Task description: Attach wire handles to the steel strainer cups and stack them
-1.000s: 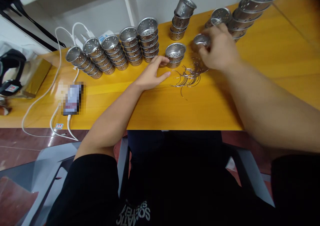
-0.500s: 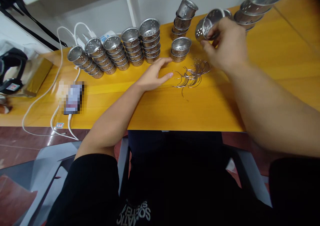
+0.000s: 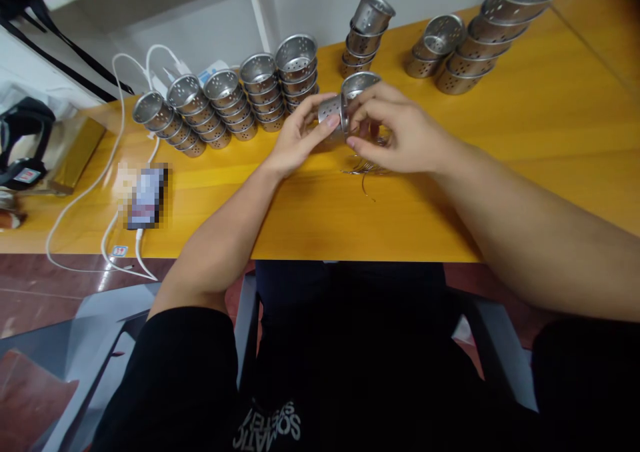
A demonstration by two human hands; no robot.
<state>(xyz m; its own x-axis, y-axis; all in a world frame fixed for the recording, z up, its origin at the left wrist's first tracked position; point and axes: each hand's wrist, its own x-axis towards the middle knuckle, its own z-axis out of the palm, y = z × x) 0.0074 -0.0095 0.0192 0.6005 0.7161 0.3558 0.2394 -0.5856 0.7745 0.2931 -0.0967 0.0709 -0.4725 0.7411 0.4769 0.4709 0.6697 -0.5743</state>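
A perforated metal cup (image 3: pixel 330 110) is tipped on its side between my two hands, above the table. My left hand (image 3: pixel 300 135) grips its body, thumb in front. The fingers of my right hand (image 3: pixel 393 125) are curled at its rim on the right. Behind my right hand stands a short stack of the same cups (image 3: pixel 359 82), partly covered. Thin curved metal wires (image 3: pixel 367 167) lie in a loose pile below my hands, mostly hidden by the right one.
Several stacks of perforated cups (image 3: pixel 225 95) stand in a row at left. More stacks stand at back centre (image 3: pixel 367 35) and at right (image 3: pixel 475 49). A phone (image 3: pixel 147 199) with white cables (image 3: pixel 107 172) lies on the left, near a headset (image 3: pixel 25 139).
My right hand has brought the cup from the back right leftward and down to my left hand. The left hand has closed on the cup.
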